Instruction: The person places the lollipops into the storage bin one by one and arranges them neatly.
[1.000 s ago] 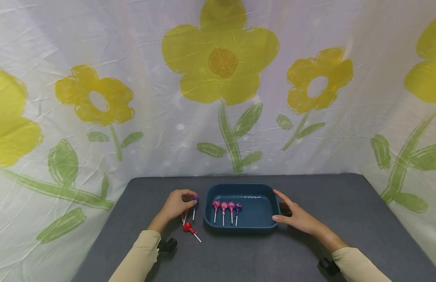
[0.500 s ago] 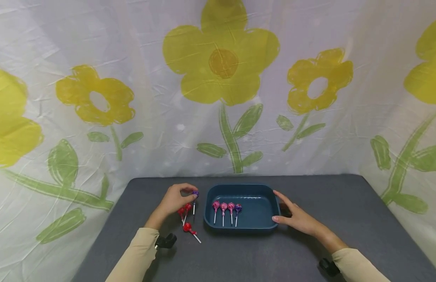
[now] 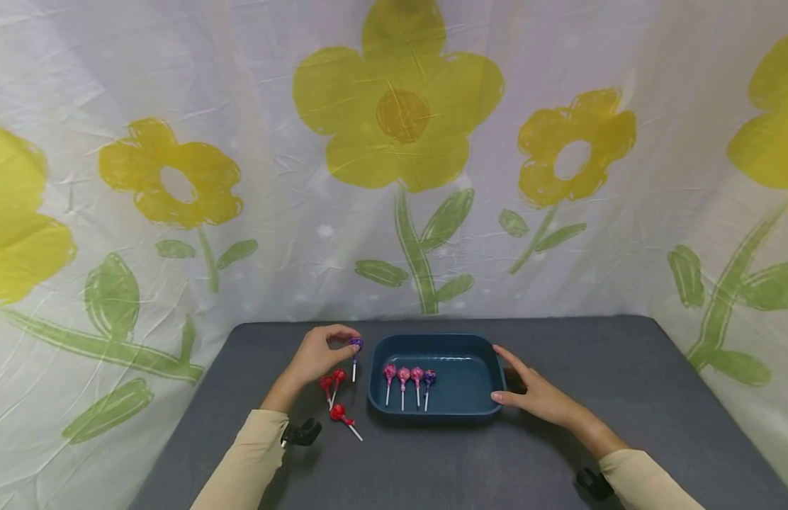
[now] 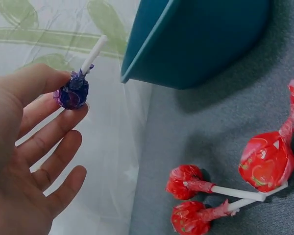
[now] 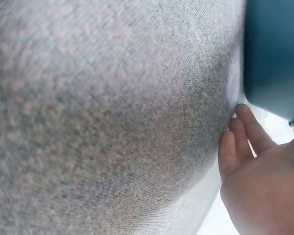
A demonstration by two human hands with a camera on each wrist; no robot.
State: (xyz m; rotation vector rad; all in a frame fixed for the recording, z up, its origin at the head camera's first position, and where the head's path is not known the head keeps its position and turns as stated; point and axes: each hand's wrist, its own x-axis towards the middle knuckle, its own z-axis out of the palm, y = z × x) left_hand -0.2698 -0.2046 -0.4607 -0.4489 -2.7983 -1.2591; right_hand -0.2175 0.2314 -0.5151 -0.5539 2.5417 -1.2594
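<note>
Between thumb and fingertips my left hand [image 3: 317, 357] pinches a purple-wrapped lollipop [image 4: 72, 93] by its candy head. Its white stick hangs downward in the head view, just left of the blue tray [image 3: 470, 411]. Inside that tray, several lollipops stand in a row on the left half: pink ones [image 3: 403, 375] and a purple one [image 3: 429, 378] at the row's right end. My right hand [image 3: 537, 398] touches the tray's right end, its thumb at the near rim and its index finger reaching the far corner, fingers fairly straight.
Red lollipops lie on the grey table [image 3: 432, 467] below my left hand: two with sticks crossing [image 4: 184, 181] and one nearer [image 4: 267, 161]. A white curtain with yellow flowers [image 3: 400, 113] hangs behind the table's far edge.
My left hand has lifted the purple lollipop from beside the red ones, up and slightly right toward the tray, uncovering the red heads. The right hand stays on the tray.
</note>
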